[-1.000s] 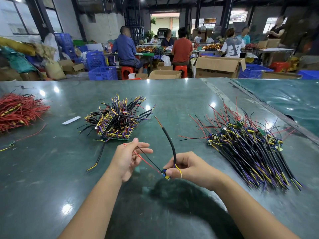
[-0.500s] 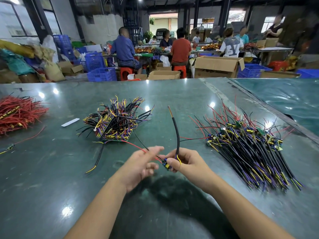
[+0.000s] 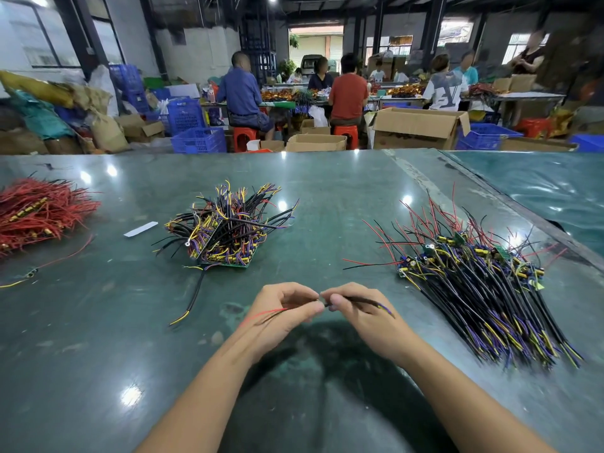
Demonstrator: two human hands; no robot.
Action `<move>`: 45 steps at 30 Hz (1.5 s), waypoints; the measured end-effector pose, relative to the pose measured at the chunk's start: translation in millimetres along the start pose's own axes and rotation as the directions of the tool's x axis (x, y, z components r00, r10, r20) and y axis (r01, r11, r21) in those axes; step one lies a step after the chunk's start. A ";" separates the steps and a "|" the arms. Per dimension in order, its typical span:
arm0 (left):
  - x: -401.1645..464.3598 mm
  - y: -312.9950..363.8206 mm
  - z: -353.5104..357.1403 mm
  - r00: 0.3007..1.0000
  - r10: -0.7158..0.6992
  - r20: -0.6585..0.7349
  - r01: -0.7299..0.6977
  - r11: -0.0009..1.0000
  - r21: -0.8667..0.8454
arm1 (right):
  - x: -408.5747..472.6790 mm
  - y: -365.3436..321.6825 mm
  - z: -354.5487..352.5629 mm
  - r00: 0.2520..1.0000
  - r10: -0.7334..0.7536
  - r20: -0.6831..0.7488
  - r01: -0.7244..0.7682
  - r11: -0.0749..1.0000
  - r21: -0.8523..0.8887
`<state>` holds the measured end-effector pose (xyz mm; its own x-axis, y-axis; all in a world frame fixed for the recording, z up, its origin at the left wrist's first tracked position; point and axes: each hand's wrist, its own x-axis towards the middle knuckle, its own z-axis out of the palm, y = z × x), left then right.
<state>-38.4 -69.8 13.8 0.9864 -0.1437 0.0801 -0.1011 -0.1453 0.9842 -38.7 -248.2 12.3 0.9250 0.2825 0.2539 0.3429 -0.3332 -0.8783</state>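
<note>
**Two hands, one harness: fine work at the wiring bench**

A worker's left hand [image 3: 284, 310] and right hand [image 3: 361, 317] meet fingertip to fingertip just above the green table [image 3: 98, 354]. Each pinches one end of a single wire harness [image 3: 346, 299]. The left hand's fingers curl round a thin red lead [image 3: 261, 314] that trails out towards the wrist. The right hand's thumb and fingers clamp a black cable [image 3: 376, 305] whose yellow and purple tips run back across the knuckles. What sits at the joint between the fingertips is hidden; it is probably a small circuit board like those in the piles.

The step in hand looks to be straightening or dressing the piece. It is best done with both grips close to the joint, so that any pull falls on the insulation and not on the solder. The red lead should stay clear of the black cable so the two do not twist together.

Beyond the hands, a tangled heap [image 3: 228, 223] of like pieces stands mid-table. A combed-out stack [image 3: 483, 299] lies to the right, its cables all running one way, and a finished piece would sit well laid in line with those. A loose cable [image 3: 192, 299] lies left of the hands, with a white strip [image 3: 140, 229] and a mound of red wires [image 3: 39, 214] farther left.
</note>
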 end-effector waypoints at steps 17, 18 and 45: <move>-0.6 11.3 15.1 0.990 -0.037 -0.140 -0.067 0.742 -0.668 | 2.8 -16.1 -8.8 0.934 0.356 -0.015 -0.255 0.698 0.670; -0.7 11.6 16.6 0.990 -0.055 -0.130 -0.052 0.713 -0.699 | 3.3 -16.9 -9.5 0.928 0.371 0.007 -0.270 0.662 0.699; -0.7 5.8 11.9 0.989 -0.001 -0.146 -0.076 0.851 -0.520 | 3.7 -15.2 -8.3 0.933 0.357 0.034 -0.235 0.535 0.812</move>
<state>-41.3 -82.2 17.6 0.9948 0.0009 0.1014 -0.0935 0.3966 0.9132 -39.1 -249.5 30.0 0.9803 0.1756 -0.0907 -0.1664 0.4859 -0.8580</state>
